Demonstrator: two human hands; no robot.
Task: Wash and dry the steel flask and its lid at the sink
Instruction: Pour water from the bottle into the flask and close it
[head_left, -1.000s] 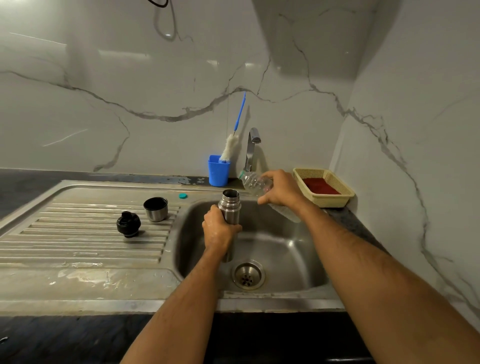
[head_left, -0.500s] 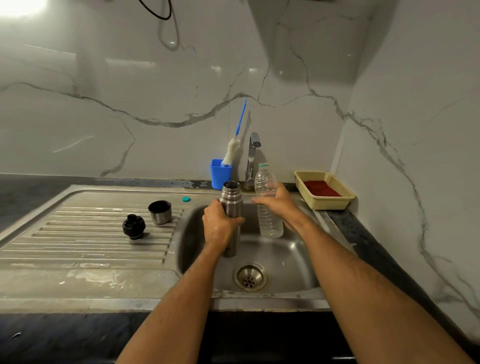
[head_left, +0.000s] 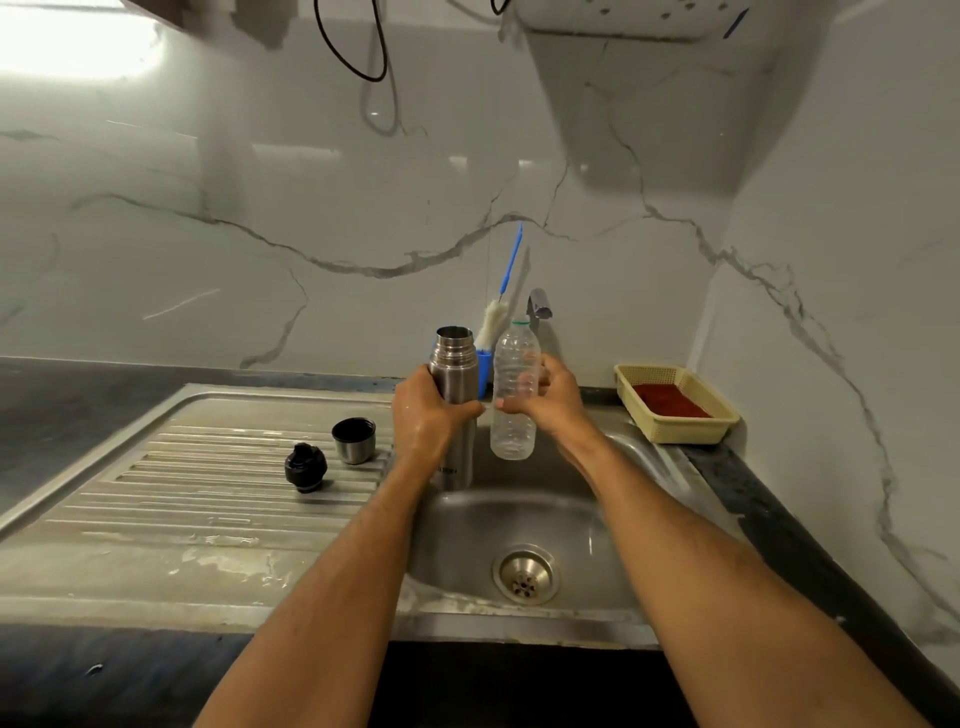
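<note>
Left hand: the left hand was curled round the middle of the steel flask, thumb across its front.
Steel flask: upright and open-mouthed, it was held above the left part of the sink, its base clear of the basin floor.
Right hand: the right hand gripped a clear plastic bottle with fingers wrapped round its ribbed body.
Plastic bottle: upright, uncapped, just beside the flask on its right, the two close but apart; whether any water was inside I cannot tell.
Lid parts: a black stopper and a steel cup lid, mouth up, stood near each other on the ribbed drainboard, left of the basin.
Sink: steel, with a round drain strainer at the bottom, set into a dark counter.
Behind the hands: a blue holder with a white-headed bottle brush on a blue handle, and the tap beside it.
Far right: a yellow basket holding something red sat in the corner on the counter.
Walls: white marble-look panels with grey veins.
</note>
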